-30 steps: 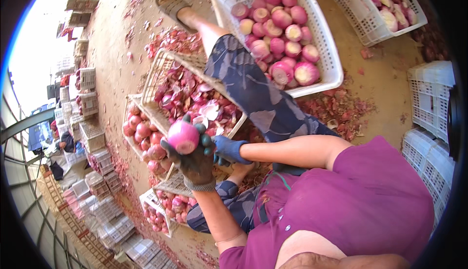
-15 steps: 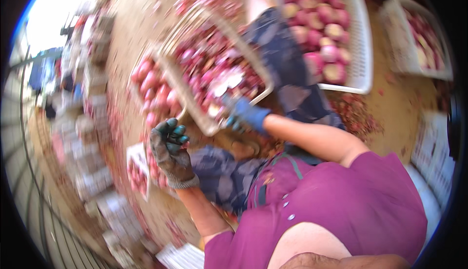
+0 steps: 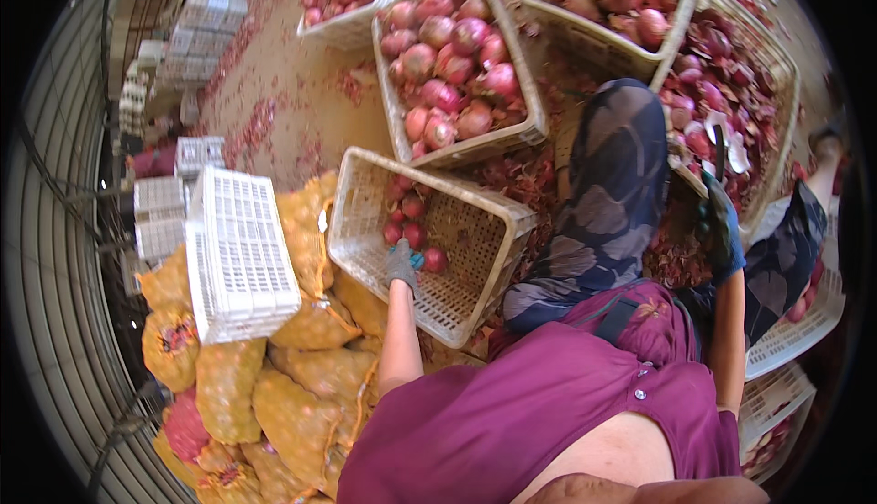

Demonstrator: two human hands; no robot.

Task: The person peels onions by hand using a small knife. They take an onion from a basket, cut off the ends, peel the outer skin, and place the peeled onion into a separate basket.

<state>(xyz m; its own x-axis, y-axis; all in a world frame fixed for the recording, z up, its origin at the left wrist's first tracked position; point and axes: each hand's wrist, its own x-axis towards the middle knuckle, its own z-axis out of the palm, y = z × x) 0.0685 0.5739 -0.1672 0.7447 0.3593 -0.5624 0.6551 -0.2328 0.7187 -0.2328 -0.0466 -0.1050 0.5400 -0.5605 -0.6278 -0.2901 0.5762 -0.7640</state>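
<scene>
My left hand (image 3: 402,265), in a grey glove with teal fingertips, is down inside a tilted, mostly bare off-white plastic crate (image 3: 365,159). Its fingers are closed against a red onion (image 3: 435,260), partly hiding how they grip. A few more red onions (image 3: 414,233) lie beside it in the same crate. On the right, my right hand (image 3: 722,230), in a blue and dark glove, is closed on a knife (image 3: 719,152), whose dark narrow blade points away from me. The blade is over the near side of a crate (image 3: 793,106) filled with onion skins and cut onion pieces.
Full onion crates stand ahead: one in the middle (image 3: 539,125), one farther right (image 3: 585,33), one far left (image 3: 343,33). Yellow mesh sacks (image 3: 301,413) pile at left, with an upturned white crate (image 3: 242,248) on them. A co-worker's leg (image 3: 790,257) is at right.
My view has swung left, bringing the sacks and the nearly bare crate in. My left hand has gone from raised near my knee down into that crate. The right hand stays beside the skins crate.
</scene>
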